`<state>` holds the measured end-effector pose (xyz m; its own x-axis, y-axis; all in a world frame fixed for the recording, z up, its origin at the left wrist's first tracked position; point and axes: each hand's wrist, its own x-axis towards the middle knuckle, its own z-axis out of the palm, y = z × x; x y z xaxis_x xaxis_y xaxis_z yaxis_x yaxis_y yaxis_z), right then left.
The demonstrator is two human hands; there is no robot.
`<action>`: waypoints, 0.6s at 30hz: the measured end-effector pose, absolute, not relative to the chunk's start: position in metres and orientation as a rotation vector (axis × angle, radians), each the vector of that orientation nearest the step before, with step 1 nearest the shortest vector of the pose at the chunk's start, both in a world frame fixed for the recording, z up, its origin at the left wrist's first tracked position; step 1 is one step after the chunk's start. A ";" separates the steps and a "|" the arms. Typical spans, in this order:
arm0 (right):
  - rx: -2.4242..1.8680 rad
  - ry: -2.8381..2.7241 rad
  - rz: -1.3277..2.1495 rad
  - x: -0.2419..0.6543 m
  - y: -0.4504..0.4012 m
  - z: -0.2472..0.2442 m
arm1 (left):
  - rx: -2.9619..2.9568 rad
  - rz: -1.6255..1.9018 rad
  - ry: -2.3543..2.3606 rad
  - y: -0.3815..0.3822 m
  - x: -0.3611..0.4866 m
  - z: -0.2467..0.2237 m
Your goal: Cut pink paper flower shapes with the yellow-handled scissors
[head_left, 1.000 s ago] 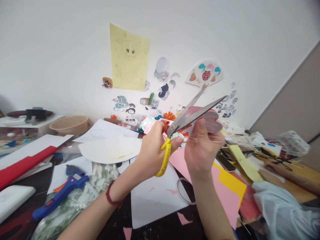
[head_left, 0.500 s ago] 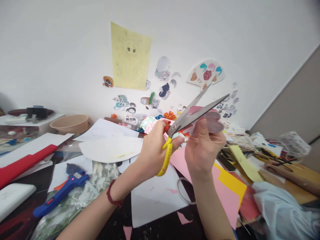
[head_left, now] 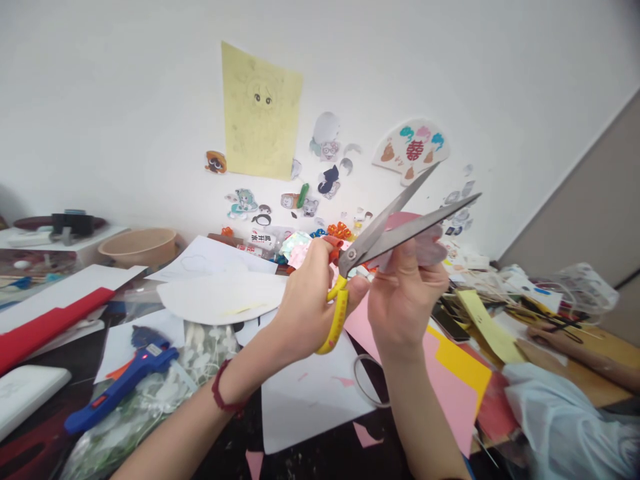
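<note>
My left hand (head_left: 310, 297) is closed round the yellow handles of a pair of scissors (head_left: 332, 320), whose long metal blades stand apart and point up to the right. In my right hand (head_left: 407, 297) I pinch a pink paper piece (head_left: 403, 219) with rounded edges. The blades pass in front of the paper, close to my right thumb; I cannot tell if they touch it. Under my hands lies a white sheet (head_left: 310, 407) with small pink scraps on it. A larger pink paper scrap (head_left: 367, 435) rests on the dark table.
A blue glue gun (head_left: 125, 387) lies on the left, beside a bag of greenery (head_left: 150, 407). Pink sheets (head_left: 455, 393) and a yellow sheet (head_left: 467, 363) sit right of my forearm. At far right a person's sleeve (head_left: 555, 413) reaches over the table.
The scissors have shifted a little to the right across the pink paper piece, their blades still apart. The paper has tilted slightly in my right hand.
</note>
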<state>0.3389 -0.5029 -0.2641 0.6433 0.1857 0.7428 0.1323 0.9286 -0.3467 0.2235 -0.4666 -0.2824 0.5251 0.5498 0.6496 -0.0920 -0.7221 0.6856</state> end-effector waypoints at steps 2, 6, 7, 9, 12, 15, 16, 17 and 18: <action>-0.385 -0.895 0.027 0.338 -0.503 -0.264 | 2.083 1.212 0.372 -0.467 0.223 -0.283; -0.368 -0.942 0.023 0.337 -0.503 -0.263 | 2.076 1.224 0.381 -0.467 0.223 -0.282; -0.367 -0.943 0.022 0.336 -0.503 -0.263 | 2.078 1.227 0.386 -0.467 0.223 -0.281; -0.366 -0.935 0.016 0.337 -0.502 -0.263 | 2.083 1.225 0.398 -0.467 0.224 -0.280; -0.374 -0.923 -0.004 0.338 -0.502 -0.264 | 2.083 1.209 0.410 -0.467 0.224 -0.279; -0.396 -0.932 -0.031 0.339 -0.501 -0.265 | 2.084 1.214 0.409 -0.466 0.223 -0.280; -0.404 -0.936 -0.041 0.339 -0.501 -0.265 | 2.087 1.220 0.410 -0.466 0.223 -0.280; -0.409 -0.938 -0.051 0.339 -0.502 -0.265 | 2.091 1.228 0.414 -0.466 0.223 -0.280; -0.416 -0.939 -0.060 0.338 -0.502 -0.266 | 2.096 1.230 0.417 -0.466 0.223 -0.280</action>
<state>0.3385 -0.5017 -0.2656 0.5953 0.1288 0.7931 0.2282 0.9193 -0.3205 0.2234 -0.4660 -0.2804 0.5057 0.5683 0.6490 -0.0560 -0.7291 0.6821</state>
